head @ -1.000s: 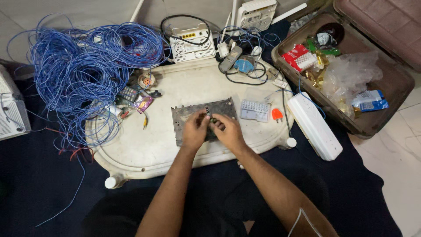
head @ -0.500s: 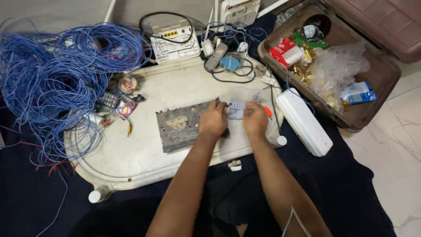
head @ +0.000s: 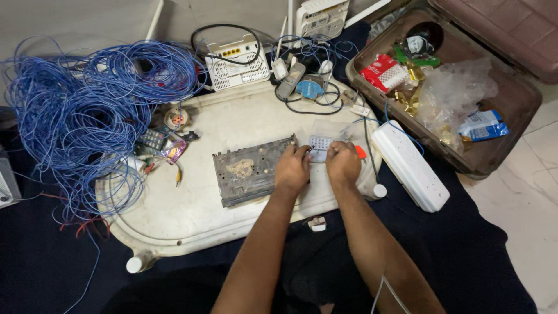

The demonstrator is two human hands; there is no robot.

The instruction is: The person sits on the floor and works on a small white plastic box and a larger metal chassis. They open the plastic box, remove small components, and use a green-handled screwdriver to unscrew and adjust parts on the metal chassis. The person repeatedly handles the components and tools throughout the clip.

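Note:
My left hand (head: 292, 168) and my right hand (head: 343, 164) meet over a small clear packet of little white parts (head: 319, 142) on a white upturned table top (head: 244, 122). Both hands pinch the packet's near edge, and the fingertips hide what lies between them. A grey metal chassis (head: 247, 168), dusty and open on top, lies flat just left of my left hand. A small orange piece (head: 361, 152) shows beside my right hand.
A big tangle of blue wire (head: 87, 110) fills the left. White routers (head: 235, 61), adapters and black cables sit at the back. A long white power strip (head: 410, 166) lies to the right, next to an open brown case (head: 500, 157) with packets and bags.
My hands left the metal chassis and moved right to the clear packet. The view shifted slightly.

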